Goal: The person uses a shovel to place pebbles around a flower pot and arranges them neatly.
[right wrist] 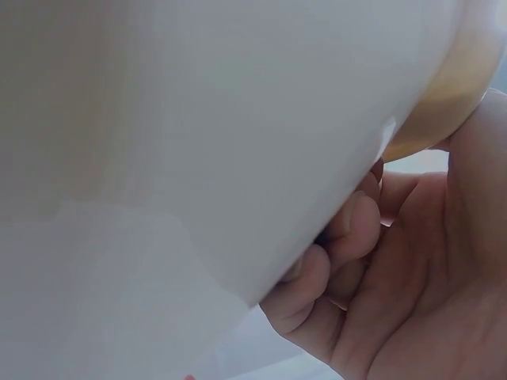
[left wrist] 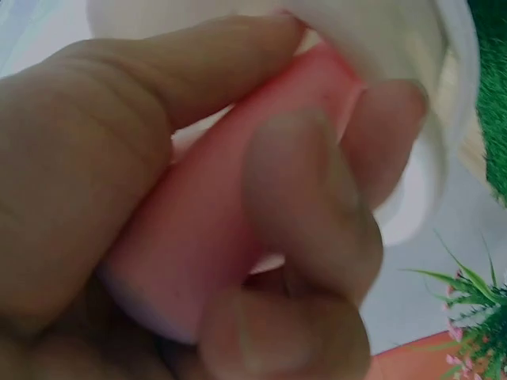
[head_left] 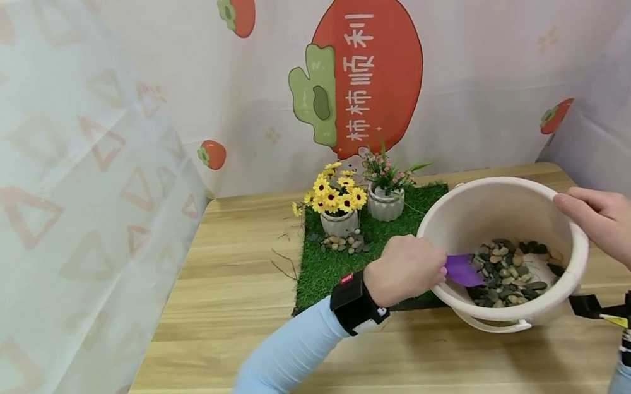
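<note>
My left hand (head_left: 408, 268) grips the pink handle (left wrist: 210, 210) of a small shovel, with the fingers wrapped around it. The shovel's purple blade (head_left: 462, 270) reaches past the near left rim into a white bucket (head_left: 572, 286). Pebbles (head_left: 508, 270) in grey, tan and black lie at the bottom of the bucket, around a pale rounded patch. On the far right, my right hand (head_left: 620, 224) holds the bucket's rim, thumb on top. In the right wrist view, curled fingers (right wrist: 317, 269) press against the bucket's outer wall (right wrist: 198, 158). The bucket leans toward me.
Left of the bucket, a green turf mat (head_left: 323, 278) lies on the wooden table (head_left: 218, 308). It carries a pot of yellow flowers (head_left: 341, 223), a pot of pink flowers (head_left: 387, 203) and a small pebble pile (head_left: 343, 243). A printed curtain (head_left: 260, 101) hangs behind.
</note>
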### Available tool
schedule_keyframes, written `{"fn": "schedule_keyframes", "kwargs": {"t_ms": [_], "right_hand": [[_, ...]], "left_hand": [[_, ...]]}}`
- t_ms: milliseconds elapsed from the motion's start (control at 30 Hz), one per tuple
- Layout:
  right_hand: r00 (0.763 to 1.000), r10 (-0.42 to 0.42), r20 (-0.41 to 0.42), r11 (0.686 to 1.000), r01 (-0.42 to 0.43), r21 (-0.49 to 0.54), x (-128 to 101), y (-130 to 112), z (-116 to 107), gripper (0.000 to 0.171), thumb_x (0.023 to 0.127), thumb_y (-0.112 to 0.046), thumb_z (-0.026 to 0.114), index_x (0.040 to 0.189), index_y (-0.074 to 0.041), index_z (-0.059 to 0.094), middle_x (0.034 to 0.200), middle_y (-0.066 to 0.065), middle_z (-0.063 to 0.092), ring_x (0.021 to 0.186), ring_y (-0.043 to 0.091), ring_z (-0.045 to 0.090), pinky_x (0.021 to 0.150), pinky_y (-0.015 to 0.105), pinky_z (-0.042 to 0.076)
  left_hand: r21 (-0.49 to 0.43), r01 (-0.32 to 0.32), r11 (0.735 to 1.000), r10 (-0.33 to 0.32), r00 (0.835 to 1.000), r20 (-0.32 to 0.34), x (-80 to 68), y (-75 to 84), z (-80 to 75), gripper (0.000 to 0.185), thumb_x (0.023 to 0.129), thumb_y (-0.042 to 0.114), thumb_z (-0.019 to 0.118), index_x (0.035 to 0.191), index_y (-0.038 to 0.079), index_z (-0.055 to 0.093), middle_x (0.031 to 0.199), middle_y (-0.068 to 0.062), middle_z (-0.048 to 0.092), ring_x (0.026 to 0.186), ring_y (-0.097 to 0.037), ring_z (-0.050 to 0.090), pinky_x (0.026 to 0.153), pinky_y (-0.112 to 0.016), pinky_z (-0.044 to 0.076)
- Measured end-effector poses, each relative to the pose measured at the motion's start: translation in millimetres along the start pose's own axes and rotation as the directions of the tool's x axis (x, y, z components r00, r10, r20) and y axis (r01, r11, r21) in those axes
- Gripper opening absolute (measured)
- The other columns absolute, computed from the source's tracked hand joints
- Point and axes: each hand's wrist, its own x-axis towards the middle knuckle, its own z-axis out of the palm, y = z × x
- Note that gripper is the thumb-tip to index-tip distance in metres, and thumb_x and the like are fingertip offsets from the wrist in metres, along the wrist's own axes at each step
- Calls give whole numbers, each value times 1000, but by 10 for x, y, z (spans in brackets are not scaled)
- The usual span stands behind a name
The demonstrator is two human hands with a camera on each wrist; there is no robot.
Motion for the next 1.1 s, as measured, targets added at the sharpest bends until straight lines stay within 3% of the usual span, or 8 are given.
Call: {"fn": "schedule_keyframes", "kwargs": {"t_ms": [100,200,433,633,900,1100], "right_hand": [[1000,-11,-5,1000,11,5,-3,9,4,25,103,-24,49,92,-6,64,66,-11,62,62,1,55,54,19,42],[1000,-10,-9,1000,10,0,0,9,12,27,103,-25,49,94,-4,64,67,-8,63,62,2,54,55,19,41],[1000,-11,-13,1000,11,11,41,-5,-8,27,103,-25,49,94,-4,65,68,-11,63,63,2,56,55,19,42],[1000,-20,-19,1000,21,14,47,4,-33,23,103,-23,49,93,-9,65,68,-14,62,62,1,56,55,17,41],[1000,13,3,1000,-13,-9,51,-1,-27,30,103,-27,49,99,-2,64,70,-13,63,64,1,56,55,19,43],[1000,-7,-12,1000,7,16,18,58,-2,28,103,-25,49,97,-3,64,69,-11,63,62,4,56,55,18,41]], "left_hand": [[17,32,999,-33,997,67,67,77,-36,23,99,28,56,76,25,56,67,8,47,60,-6,50,46,-24,33],[34,38,999,-41,995,91,109,132,-35,22,98,27,57,76,25,56,68,8,48,64,-6,51,46,-25,34],[124,32,992,-36,999,35,148,165,-16,23,101,27,52,79,26,57,67,9,48,63,-4,50,44,-26,32],[133,22,991,-27,999,39,164,163,-22,24,103,28,49,81,27,58,68,8,45,64,-4,49,45,-25,29],[116,39,992,-46,998,53,149,181,-8,21,102,32,52,83,29,60,71,9,50,68,-4,51,46,-26,33],[144,-4,990,2,1000,17,146,190,10,27,103,25,49,77,28,57,68,10,47,63,-2,49,45,-25,33]]}}
